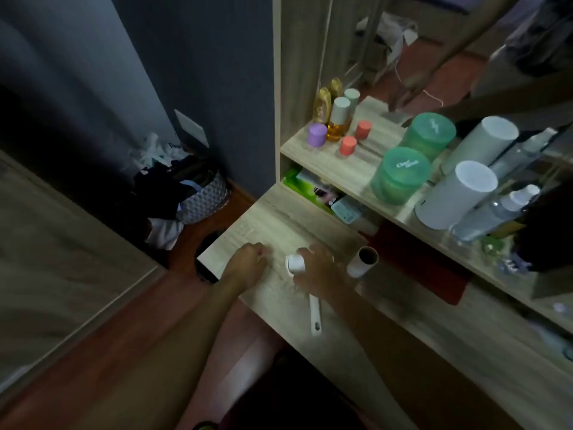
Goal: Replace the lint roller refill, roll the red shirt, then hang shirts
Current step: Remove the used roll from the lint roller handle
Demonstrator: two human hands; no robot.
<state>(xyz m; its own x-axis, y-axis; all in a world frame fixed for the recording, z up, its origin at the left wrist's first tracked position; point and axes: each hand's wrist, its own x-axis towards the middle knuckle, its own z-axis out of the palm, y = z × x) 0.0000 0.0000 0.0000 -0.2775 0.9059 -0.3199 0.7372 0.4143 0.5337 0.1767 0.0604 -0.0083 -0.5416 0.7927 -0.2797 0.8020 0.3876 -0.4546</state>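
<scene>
On the floor at far left a patterned laundry basket stands against the dark wall, heaped with clothes. Right of it begins the wooden bench. The left hand rests near the bench's left end, knuckles up and fingers curled under; whether that grip holds anything cannot be told. Just beside it, the right hand lies over the lint roller, its grip curled round the roller's body; the white head shows at the fingertips and the white handle sticks out toward the bench's near edge. Just right of that hand lies a bare cardboard tube, its open end up. Further right, a red cloth lies under the shelf, which carries bottles and green-lidded jars.
</scene>
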